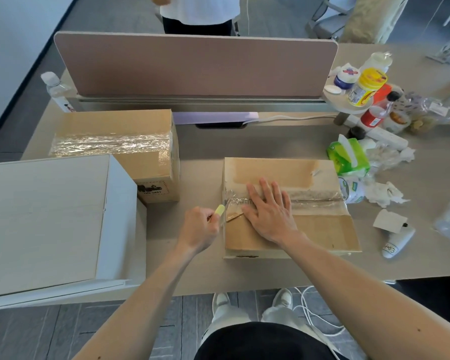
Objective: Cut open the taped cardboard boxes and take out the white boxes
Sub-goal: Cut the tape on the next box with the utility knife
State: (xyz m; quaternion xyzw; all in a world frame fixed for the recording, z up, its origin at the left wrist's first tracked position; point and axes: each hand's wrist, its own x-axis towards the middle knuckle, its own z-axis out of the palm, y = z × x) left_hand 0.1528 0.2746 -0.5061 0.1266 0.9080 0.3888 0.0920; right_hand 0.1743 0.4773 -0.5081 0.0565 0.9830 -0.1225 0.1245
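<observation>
A flat cardboard box lies in front of me on the desk, with clear tape along its middle seam. My right hand presses flat on its lid, fingers straight. My left hand grips a small yellow-handled cutter; its blade touches the tape at the box's left end. A second taped cardboard box stands at the back left. No white box shows.
A large pale cabinet top fills the left. A desk divider runs along the back. Bottles, jars, a green tissue pack, crumpled tissues and a white tube crowd the right. A person stands beyond the divider.
</observation>
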